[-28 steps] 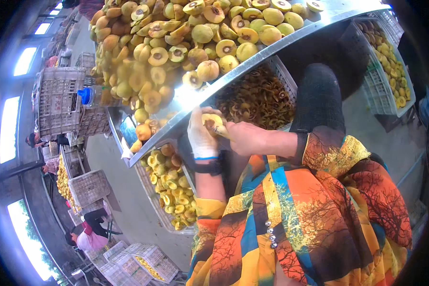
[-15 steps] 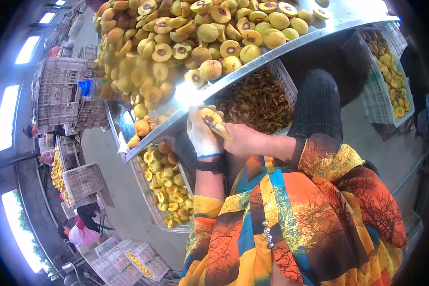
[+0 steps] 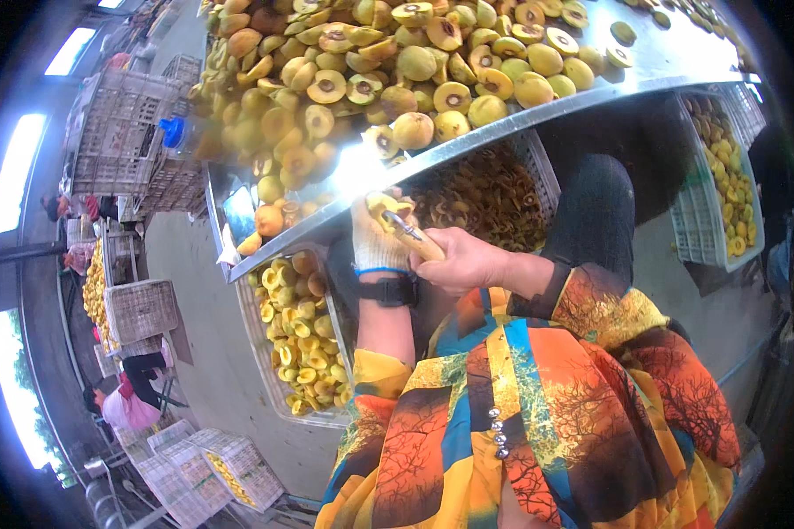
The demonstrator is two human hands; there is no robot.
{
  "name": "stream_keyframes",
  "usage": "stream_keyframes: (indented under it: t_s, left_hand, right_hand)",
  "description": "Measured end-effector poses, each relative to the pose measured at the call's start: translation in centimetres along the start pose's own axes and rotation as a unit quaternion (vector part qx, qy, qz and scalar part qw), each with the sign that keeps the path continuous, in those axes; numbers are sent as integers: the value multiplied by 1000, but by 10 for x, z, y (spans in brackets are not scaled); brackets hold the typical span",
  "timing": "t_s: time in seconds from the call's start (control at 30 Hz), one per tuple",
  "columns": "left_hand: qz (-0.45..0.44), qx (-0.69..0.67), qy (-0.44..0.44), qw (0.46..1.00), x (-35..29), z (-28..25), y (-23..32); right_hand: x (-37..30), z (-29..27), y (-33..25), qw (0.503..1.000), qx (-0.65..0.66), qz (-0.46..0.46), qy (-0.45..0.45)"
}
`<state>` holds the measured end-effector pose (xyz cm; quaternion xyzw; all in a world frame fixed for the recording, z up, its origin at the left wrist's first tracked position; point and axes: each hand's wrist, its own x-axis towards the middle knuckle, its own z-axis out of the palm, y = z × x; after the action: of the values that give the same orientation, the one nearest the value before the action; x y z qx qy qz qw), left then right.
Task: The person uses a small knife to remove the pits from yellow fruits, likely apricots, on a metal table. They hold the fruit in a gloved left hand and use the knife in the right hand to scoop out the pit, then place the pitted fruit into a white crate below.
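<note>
In my left hand [image 3: 372, 245], which wears a white knit glove, is a yellow peach half [image 3: 385, 208], held cut side up. My right hand [image 3: 469, 263] is bare and wraps round the wooden handle of a pitting knife [image 3: 425, 244]. The knife's metal end reaches into the flesh of the peach half, where the stone itself is hard to make out. Both hands are just off the near edge of a metal table [image 3: 503, 123], whose top bears a heap of halved peaches [image 3: 415, 62]. Glare hides part of the edge above my left hand.
Under the table edge stands a crate of brown pit scraps [image 3: 476, 198]. A crate of hollowed halves [image 3: 304, 339] is at my left, another filled crate [image 3: 723, 185] at the right. Stacked crates [image 3: 119, 132] and a seated person [image 3: 132, 401] are farther left. A blue-capped bottle [image 3: 175, 132] stands by the table.
The knife's metal end now sits deeper in the peach half and shows more plainly against it. The whole view has shifted slightly, with the table lying a little farther right.
</note>
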<state>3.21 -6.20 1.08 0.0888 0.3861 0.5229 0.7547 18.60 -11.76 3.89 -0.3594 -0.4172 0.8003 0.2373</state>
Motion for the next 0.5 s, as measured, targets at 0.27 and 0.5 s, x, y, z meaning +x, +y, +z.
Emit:
stream_keyframes:
  t_s: [0.27, 0.5]
  left_hand:
    - [171, 238, 106, 950, -26, 9, 9]
    - [179, 157, 128, 963, -16, 14, -7]
  right_hand:
    - [9, -8, -3, 907, -371, -35, 196]
    - [22, 3, 6, 913, -351, -32, 204]
